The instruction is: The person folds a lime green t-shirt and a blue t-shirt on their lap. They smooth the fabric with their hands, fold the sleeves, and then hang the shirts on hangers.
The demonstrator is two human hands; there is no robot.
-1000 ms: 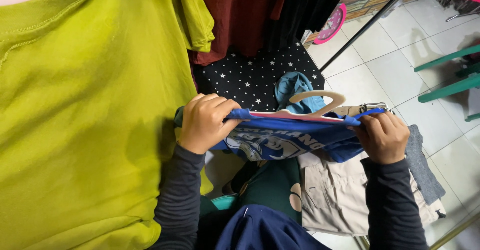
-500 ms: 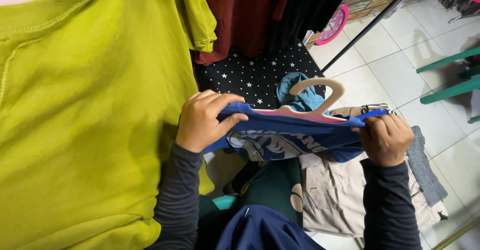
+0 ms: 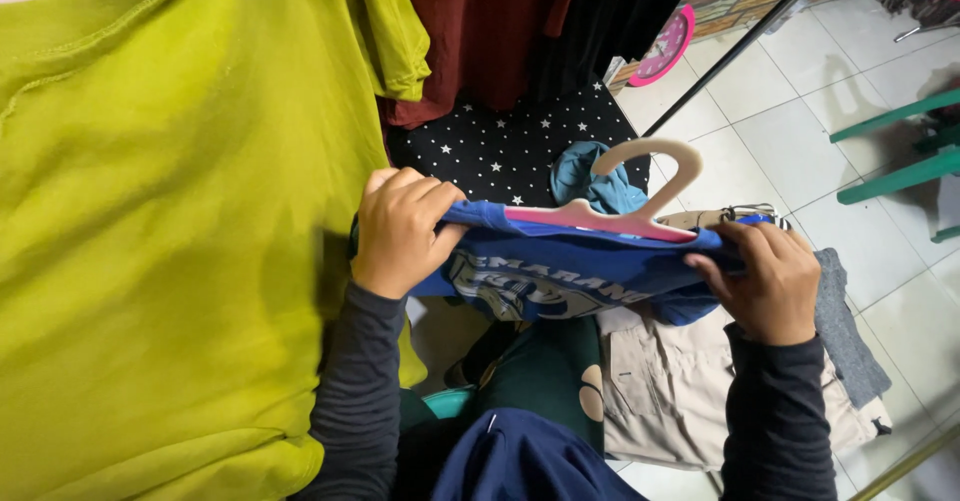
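Observation:
A blue printed shirt hangs on a pale pink plastic hanger, held level in front of me. My left hand grips the shirt's left shoulder over the hanger end. My right hand pinches the right shoulder of the same shirt. The hanger's hook curls up above the collar. A large yellow-green shirt hangs close on my left, touching my left wrist.
A dark red garment and a black one hang behind. A star-patterned black cloth, a teal cloth, beige clothes and grey cloth lie below. A pink clock, green chair legs and white floor tiles are to the right.
The hanger hook has swung up higher above the shirt. My right hand has shifted its grip along the right shoulder; the shirt hangs lower and more spread.

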